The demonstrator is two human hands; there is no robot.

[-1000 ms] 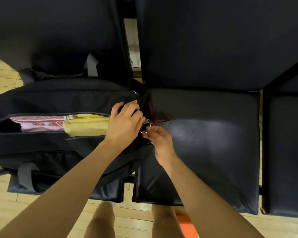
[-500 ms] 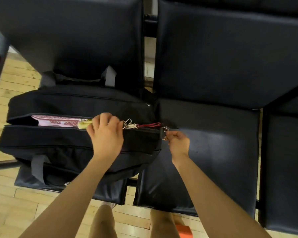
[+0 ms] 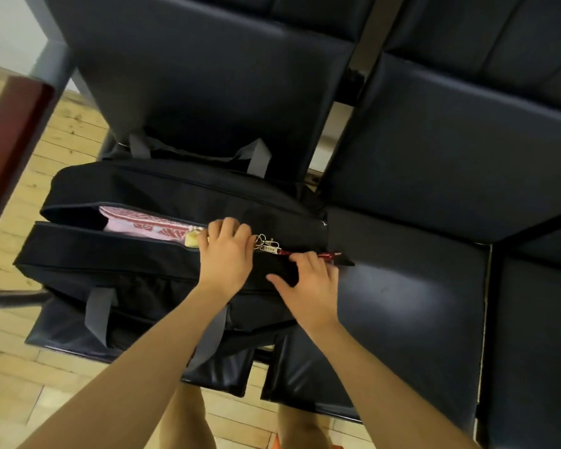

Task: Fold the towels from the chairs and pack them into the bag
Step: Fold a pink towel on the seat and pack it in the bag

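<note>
Head view: black bag [image 3: 149,254] lies on the chair seat [image 3: 62,322] at 9 o'clock, pink towel [image 3: 136,223] inside. Left hand [image 3: 225,256]: grip curled, clamped on the zipper edge. Right hand [image 3: 308,281] at 3 o'clock of it: fingers spread, pressing the bag end.

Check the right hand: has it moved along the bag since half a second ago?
Yes. The right hand moved from beyond the bag's end onto it, toward the left hand.
</note>
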